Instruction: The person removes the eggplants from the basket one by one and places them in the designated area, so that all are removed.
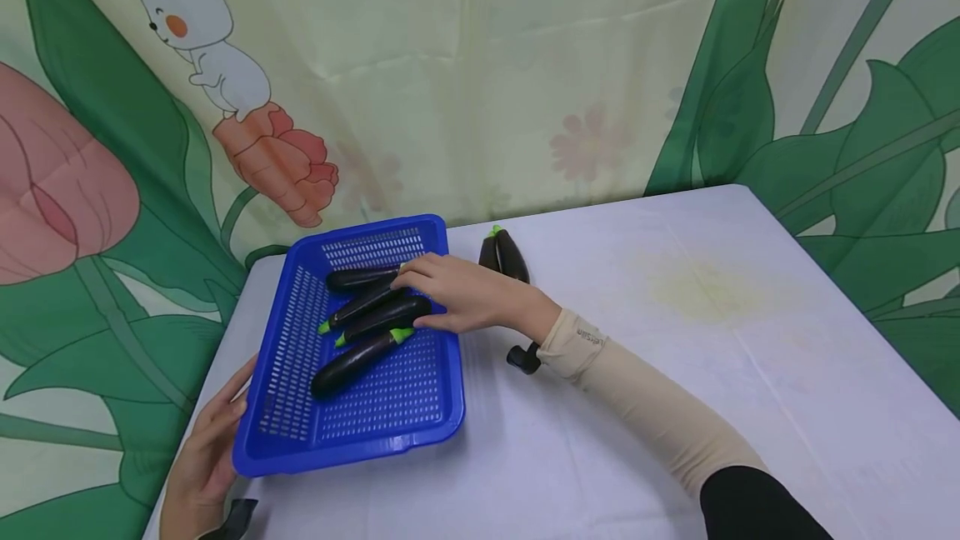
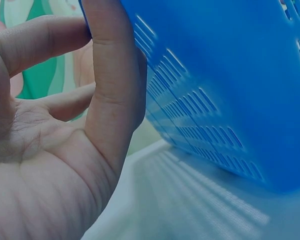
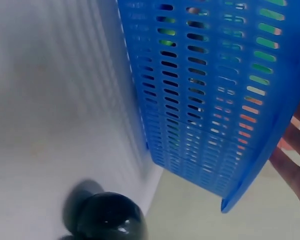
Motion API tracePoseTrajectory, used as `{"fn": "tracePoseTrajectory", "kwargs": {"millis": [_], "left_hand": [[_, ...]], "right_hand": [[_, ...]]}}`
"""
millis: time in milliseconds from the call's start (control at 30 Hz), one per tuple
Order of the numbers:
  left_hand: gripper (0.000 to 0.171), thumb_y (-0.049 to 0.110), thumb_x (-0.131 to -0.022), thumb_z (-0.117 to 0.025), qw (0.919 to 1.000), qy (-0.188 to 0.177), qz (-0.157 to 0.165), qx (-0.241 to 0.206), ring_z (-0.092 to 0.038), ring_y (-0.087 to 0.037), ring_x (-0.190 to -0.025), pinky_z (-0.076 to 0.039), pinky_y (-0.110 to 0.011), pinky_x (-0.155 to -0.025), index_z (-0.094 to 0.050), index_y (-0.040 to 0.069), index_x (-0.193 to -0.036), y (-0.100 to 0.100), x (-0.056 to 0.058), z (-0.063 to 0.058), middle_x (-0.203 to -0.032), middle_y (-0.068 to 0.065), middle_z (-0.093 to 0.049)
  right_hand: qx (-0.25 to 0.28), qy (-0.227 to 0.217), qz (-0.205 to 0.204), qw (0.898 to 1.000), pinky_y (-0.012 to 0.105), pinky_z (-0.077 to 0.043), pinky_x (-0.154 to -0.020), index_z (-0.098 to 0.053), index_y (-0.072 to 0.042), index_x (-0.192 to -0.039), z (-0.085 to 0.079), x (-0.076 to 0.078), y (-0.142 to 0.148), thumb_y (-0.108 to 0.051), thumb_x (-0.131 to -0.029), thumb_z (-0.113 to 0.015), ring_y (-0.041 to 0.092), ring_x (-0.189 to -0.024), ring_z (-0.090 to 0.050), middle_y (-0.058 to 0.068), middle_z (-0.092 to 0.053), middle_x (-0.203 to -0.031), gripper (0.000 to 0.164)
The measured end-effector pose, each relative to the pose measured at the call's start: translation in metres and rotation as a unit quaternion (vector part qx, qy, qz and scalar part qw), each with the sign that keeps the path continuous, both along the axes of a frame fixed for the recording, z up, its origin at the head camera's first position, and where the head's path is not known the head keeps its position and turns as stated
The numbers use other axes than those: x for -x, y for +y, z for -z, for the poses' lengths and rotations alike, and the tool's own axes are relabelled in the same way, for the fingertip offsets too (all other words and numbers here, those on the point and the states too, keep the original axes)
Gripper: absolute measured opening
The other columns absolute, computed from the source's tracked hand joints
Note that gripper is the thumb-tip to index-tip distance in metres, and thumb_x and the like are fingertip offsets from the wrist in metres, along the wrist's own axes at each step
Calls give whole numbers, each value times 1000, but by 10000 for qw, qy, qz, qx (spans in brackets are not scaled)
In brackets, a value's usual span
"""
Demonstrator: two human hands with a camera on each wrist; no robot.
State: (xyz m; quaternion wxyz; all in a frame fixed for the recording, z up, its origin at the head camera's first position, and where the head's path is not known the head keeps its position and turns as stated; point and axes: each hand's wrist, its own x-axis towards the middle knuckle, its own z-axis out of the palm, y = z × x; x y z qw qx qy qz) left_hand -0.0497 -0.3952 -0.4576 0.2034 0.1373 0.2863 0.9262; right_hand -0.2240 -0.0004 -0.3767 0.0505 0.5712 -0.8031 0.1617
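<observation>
Several dark purple eggplants with green stem ends lie in a blue slotted plastic basket. My left hand holds the basket at its left side. In the left wrist view, the thumb lies against the outer wall. Over the basket's right rim reaches my right hand, its fingertips down by the right ends of the upper eggplants. Its thumb stands apart from the fingers; fingertip contact is partly hidden. Beyond the right wrist, two more eggplants lie on the table, partly covered by the forearm.
The table has a white cloth with a faint yellowish stain. A curtain printed with a rabbit, flowers and leaves hangs behind it. A small black device shows under the right wrist. In the right wrist view, a dark rounded eggplant end appears low.
</observation>
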Motion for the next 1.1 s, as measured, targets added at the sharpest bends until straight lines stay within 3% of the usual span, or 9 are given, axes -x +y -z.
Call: {"fn": "tracePoseTrajectory", "kwargs": {"millis": [467, 1100], "left_hand": [[69, 0, -107, -2, 9998, 19, -107, 178, -61, -31, -138, -58, -45, -103, -40, 17, -162, -1, 1, -2, -157, -13, -54], [70, 0, -106, 1, 9999, 13, -69, 80, -59, -32, -140, -57, -45, -105, -38, 16, -162, 0, -1, -1, -159, -13, -52]], "right_hand": [[-1126, -310, 128, 9931, 35, -48, -114, -55, -10, -144, -2, 11, -30, -40, -100, -70, 21, -127, -58, 7, -61, -141, 56], [-2406, -363, 695, 9675, 36, -54, -104, -58, -12, -137, -6, 14, -56, -41, -98, -73, 20, -116, -64, 6, -68, -130, 51]]}}
